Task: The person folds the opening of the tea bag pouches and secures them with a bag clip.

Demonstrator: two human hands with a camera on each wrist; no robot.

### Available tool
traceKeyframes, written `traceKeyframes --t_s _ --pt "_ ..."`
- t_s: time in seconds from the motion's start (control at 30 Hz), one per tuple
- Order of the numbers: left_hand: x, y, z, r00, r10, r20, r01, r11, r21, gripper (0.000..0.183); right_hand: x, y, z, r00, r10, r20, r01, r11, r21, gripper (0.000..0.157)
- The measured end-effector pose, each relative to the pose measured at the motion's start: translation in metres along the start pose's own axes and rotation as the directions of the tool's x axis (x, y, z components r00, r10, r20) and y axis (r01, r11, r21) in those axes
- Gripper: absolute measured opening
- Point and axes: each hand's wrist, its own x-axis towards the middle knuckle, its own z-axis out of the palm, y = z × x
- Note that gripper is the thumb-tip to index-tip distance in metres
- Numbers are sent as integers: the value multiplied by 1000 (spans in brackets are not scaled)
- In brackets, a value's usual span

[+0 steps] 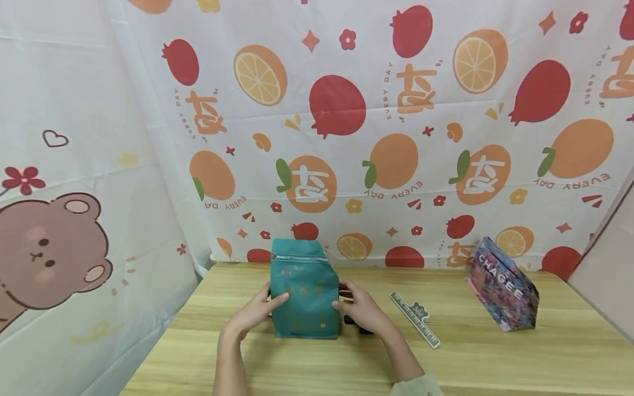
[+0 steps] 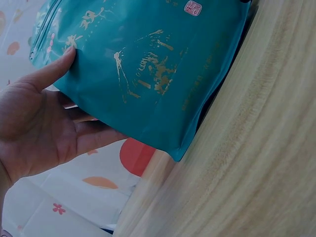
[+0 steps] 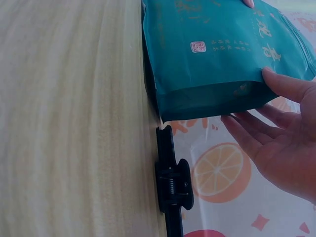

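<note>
A teal pouch (image 1: 304, 297) with gold lettering and a zip strip near its top stands upright on the wooden table. My left hand (image 1: 252, 312) holds its left side, thumb on the front and fingers behind the edge. On the opposite side, my right hand (image 1: 365, 311) grips the pouch the same way, its thumb on the front edge. The right wrist view shows the pouch's folded side and a black spring clip (image 3: 174, 185) beside its base. In the head view my right hand partly covers that clip.
A long sealing clip (image 1: 415, 320) with a keyboard-like pattern lies on the table (image 1: 470, 357) to the right. Farther right stands a colourful CHAGEE bag (image 1: 502, 286), tilted. Behind the table hangs a fruit-print cloth (image 1: 356, 165).
</note>
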Motion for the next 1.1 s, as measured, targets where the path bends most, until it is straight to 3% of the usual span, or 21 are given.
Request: traceKeyframes --t_s 0.43,0.67,0.77,0.93,1.0,1.1 --pt "0 2 -3 999 35 -12 -35 999 8 76 3 2 0 1000 -24 -8 24 1000 -6 49" --pt "1 9 -7 984 121 -131 -112 991 71 75 3 -6 -1 997 -41 -59 42 999 11 48" --pt "1 16 -10 964 176 -199 -160 983 91 77 4 -11 -2 996 -37 -84 39 999 23 46" --pt "0 32 -11 913 262 -313 -215 960 177 80 9 -21 -4 989 -68 -131 73 997 31 45" --pt "-2 41 -9 887 299 -353 -230 947 224 80 11 -24 -4 986 -66 -155 73 996 41 46" --pt "-5 56 -4 831 401 -386 -287 903 321 76 13 -28 -4 982 -45 -186 57 996 63 48"
